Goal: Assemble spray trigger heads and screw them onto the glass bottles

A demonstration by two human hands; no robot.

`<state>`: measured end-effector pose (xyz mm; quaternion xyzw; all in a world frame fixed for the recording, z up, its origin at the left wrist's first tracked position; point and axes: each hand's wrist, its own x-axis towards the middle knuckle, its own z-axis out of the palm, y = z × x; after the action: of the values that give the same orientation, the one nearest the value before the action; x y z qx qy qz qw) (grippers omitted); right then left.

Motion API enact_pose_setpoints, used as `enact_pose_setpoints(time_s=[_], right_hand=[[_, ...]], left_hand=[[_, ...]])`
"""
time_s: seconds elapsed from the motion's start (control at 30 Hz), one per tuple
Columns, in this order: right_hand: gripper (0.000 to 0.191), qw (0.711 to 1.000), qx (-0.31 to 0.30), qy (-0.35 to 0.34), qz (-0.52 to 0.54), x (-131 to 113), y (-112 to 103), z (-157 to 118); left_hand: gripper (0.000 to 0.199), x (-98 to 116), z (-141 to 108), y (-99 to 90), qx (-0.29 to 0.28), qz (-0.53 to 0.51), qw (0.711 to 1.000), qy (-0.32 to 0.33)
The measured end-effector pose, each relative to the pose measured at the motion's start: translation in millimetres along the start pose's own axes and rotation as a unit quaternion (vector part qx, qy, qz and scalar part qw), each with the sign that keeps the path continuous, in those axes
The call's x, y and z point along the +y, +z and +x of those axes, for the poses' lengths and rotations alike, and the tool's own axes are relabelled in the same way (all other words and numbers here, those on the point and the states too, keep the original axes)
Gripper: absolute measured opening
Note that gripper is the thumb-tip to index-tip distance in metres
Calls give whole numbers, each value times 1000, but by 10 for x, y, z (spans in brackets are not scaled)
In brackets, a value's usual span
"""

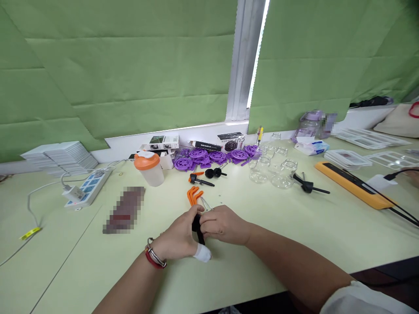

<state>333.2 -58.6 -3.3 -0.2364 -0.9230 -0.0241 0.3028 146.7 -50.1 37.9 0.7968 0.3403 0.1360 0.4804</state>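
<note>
A black plastic part with a rounded head and a narrow stem is gripped in my left hand, whose thumb is wrapped in white tape. My right hand is closed against the same part from the right; whatever its fingertips pinch is hidden. Just beyond my hands lie thin metal pins and several orange bent pieces. Farther back are a similar black part with a stem and two round black pieces. Another black stemmed part rests to the right.
Purple openwork plastic pieces are heaped by the wall near small boxes. A shaker cup with orange lid and a power strip stand left. Clear plastic cups and an orange power strip are right.
</note>
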Motion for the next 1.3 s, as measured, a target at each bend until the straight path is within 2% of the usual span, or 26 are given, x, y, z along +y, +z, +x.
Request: enact_pose_setpoints(time_s=[0.13,0.33,0.53,0.63,0.73,0.87,1.07,1.3], right_hand=[[25,1000,-15,4,-6,6,4,3],[24,1000,5,23,-2,22,-59,-2],[22,999,28,32,32,-6,-47,32],[19,990,36,88,106,-35,-87,74],[12,967,41,155,198,-54,-177,133],[4,944,15,200,262,-31,-291,245],[10,945,-62,199,251,77,-410,423],[14,928,-108,229,273,161,-516,372]], left_hand=[[74,18,0,0,2,19,1000,-4],[74,42,-6,-9,14,25,999,-25],[65,69,-27,-48,1,-41,998,-51],[56,122,-43,-115,-23,-124,989,-75],[46,159,-48,-195,-31,-192,977,-85],[37,120,-14,-265,-52,-244,965,-78],[32,69,129,-248,-54,-317,938,-126],[22,106,305,-157,-75,-329,929,-152]])
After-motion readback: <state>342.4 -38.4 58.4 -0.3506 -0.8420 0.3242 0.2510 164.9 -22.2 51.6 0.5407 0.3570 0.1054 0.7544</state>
